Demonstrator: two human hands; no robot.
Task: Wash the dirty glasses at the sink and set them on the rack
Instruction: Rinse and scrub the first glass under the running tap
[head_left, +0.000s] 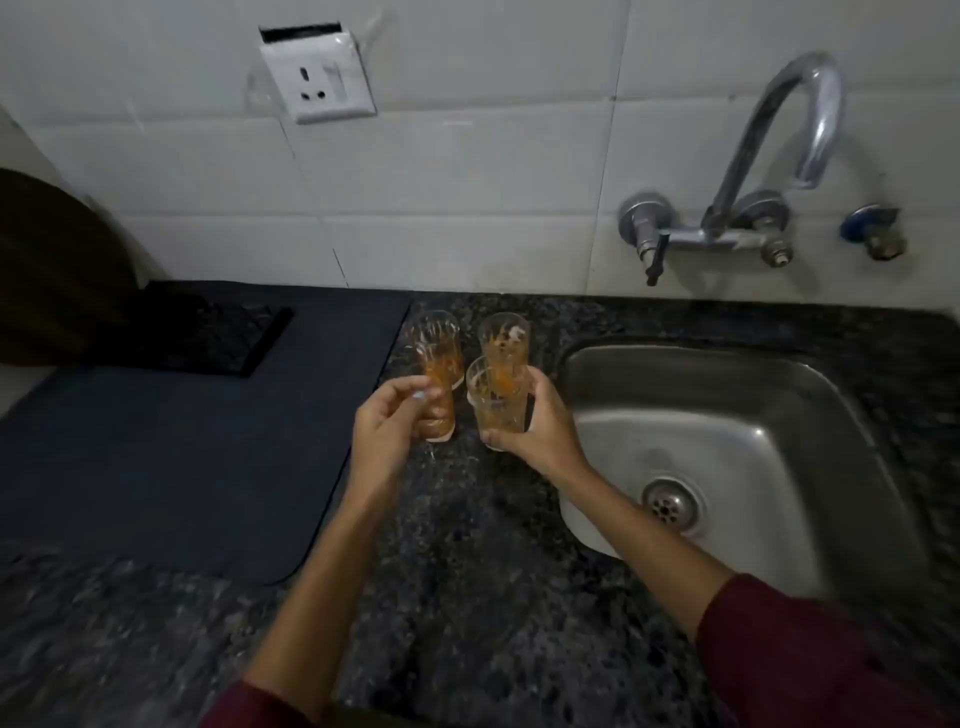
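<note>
Glasses, three of them, stand clustered on the dark stone counter (467, 519) just left of the sink (810, 395), all streaked orange inside. From my head camera, my right hand (540, 421) wraps the nearest glass (496, 397), fingers curled round its lower half, base seemingly just off the counter. My left hand (387, 423) curls round the left glass (439, 374), thumb and fingertips closing near its middle; how firm that hold is I cannot tell. The third glass (504, 338) stands behind, close against mine. I should lift straight up so I don't knock it, then carry low over the rim toward the tap (779, 150). A dark mat (182, 441) lies to the left.
</note>
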